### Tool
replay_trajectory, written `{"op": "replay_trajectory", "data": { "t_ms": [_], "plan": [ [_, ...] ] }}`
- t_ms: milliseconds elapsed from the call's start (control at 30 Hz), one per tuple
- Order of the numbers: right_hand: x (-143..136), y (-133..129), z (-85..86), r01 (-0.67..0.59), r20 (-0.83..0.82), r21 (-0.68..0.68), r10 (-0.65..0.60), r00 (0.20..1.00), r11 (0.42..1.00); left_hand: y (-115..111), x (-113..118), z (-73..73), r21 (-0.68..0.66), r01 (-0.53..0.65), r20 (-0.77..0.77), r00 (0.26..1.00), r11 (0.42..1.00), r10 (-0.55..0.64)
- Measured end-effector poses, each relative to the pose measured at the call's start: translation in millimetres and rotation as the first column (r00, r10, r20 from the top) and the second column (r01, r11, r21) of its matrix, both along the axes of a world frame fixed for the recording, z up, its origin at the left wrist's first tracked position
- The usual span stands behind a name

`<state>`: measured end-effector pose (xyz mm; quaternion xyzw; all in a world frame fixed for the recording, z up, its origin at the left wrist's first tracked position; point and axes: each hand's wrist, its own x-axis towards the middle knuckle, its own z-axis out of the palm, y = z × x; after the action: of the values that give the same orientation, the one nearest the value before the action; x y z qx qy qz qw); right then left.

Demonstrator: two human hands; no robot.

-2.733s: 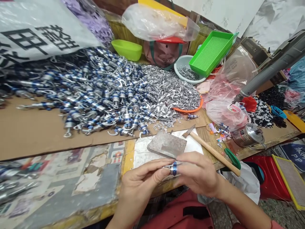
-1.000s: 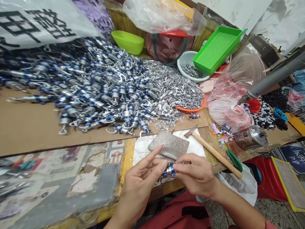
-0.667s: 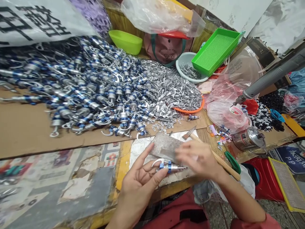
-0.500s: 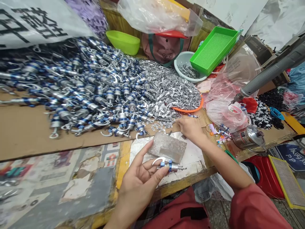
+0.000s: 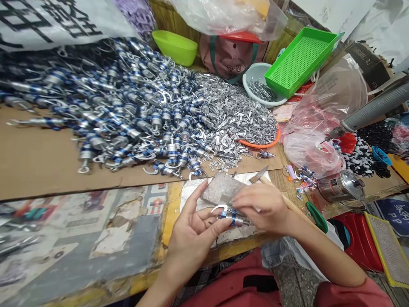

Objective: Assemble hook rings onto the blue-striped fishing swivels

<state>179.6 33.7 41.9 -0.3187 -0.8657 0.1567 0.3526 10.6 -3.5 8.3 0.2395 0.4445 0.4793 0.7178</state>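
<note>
Between the thumb and fingers of my left hand (image 5: 194, 221) is a silver and blue metal piece (image 5: 234, 218) with a curved hook. My right hand (image 5: 263, 207) is at the right end of this piece, its fingers bent together; anything they pinch is too small to make out. Behind both hands a grey stone block (image 5: 220, 187) lies on white paper (image 5: 187, 192). Past the block spreads a heap of small flat metal links (image 5: 236, 119), partly inside an orange rim. A large pile of similar blue and silver pieces (image 5: 128, 111) covers the left side.
A knife (image 5: 259, 174) lies beyond my right hand. Farther back are a pale bowl (image 5: 281, 102) of metal parts and a green tray (image 5: 303, 59). At the right are a metal pot (image 5: 338, 187), plastic bags (image 5: 313, 153) and a grey tool (image 5: 373, 106).
My right hand has come back from the edge of the link heap to the piece in my left hand. The knife now shows. The view has shifted slightly.
</note>
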Motion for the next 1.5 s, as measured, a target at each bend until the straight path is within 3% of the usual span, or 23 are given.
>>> {"op": "replay_trajectory", "data": {
  "t_ms": [100,233,367,500,600,667,700,767,867,933,1000,1100,1267,1367,1500],
  "plan": [
    [-5.4,-14.2,-4.4,-0.05,0.093,0.127,0.039,0.995,0.991,0.9,-1.4,-3.2,0.016,0.022,-0.007,1.0,1.0,-0.022],
    [-5.2,-19.9,-4.0,-0.011,0.268,0.221,-0.05,0.962,0.975,0.7,-1.8,-7.8,0.028,0.011,-0.013,1.0,1.0,-0.011],
    [-8.1,-28.6,-0.5,0.01,0.388,0.205,-0.091,0.917,0.979,-0.6,-0.6,-3.9,0.014,-0.019,-0.053,0.998,1.0,0.019],
    [-0.7,-35.4,0.1,0.061,0.354,0.145,-0.11,0.929,0.987,-1.3,0.4,5.2,-0.01,-0.016,-0.086,0.996,1.0,0.015],
    [31.8,-39.4,-6.2,0.331,0.347,0.163,-0.368,0.862,0.929,-1.4,0.8,4.5,-0.019,-0.029,-0.094,0.995,0.999,0.027],
    [61.1,-41.9,-15.2,0.569,0.443,0.162,-0.575,0.688,0.806,-1.4,0.8,0.9,-0.016,-0.025,-0.103,0.994,1.0,0.023],
    [74.3,-43.1,-20.2,0.632,0.517,0.141,-0.601,0.609,0.762,-1.4,0.9,-0.9,-0.013,-0.022,-0.104,0.994,1.0,0.021],
    [91.8,-45.9,-27.3,0.68,0.624,0.05,-0.554,0.551,0.732,-1.7,1.1,-2.9,-0.004,-0.028,-0.104,0.994,1.0,0.027],
    [90.0,-52.7,-22.1,0.658,0.568,-0.049,-0.521,0.637,0.752,-2.4,1.7,-2.7,0.003,-0.047,-0.097,0.994,0.999,0.047],
    [76.0,-58.7,-8.2,0.573,0.471,-0.056,-0.484,0.738,0.818,-2.4,1.6,-3.4,0.007,-0.045,-0.094,0.995,0.999,0.046],
    [61.3,-64.1,7.6,0.433,0.439,-0.05,-0.37,0.819,0.9,-1.9,0.9,-6.3,0.001,-0.038,-0.088,0.995,0.999,0.037],
    [49.4,-69.3,22.0,0.293,0.442,0.028,-0.275,0.854,0.956,-0.8,0.1,-11.0,-0.002,-0.033,-0.095,0.995,0.999,0.033],
    [47.8,-75.2,18.0,0.266,0.501,0.067,-0.263,0.825,0.962,-2.2,2.2,-5.2,0.016,-0.054,-0.079,0.995,0.998,0.055],
    [46.3,-81.6,12.3,0.297,0.456,0.082,-0.3,0.838,0.951,-3.1,3.5,-0.9,0.007,-0.069,-0.103,0.992,0.998,0.069],
    [59.0,-86.7,0.4,0.397,0.336,-0.071,-0.353,0.873,0.915,-2.1,2.5,-2.5,0.007,-0.052,-0.123,0.991,0.999,0.053]
  ]
}}
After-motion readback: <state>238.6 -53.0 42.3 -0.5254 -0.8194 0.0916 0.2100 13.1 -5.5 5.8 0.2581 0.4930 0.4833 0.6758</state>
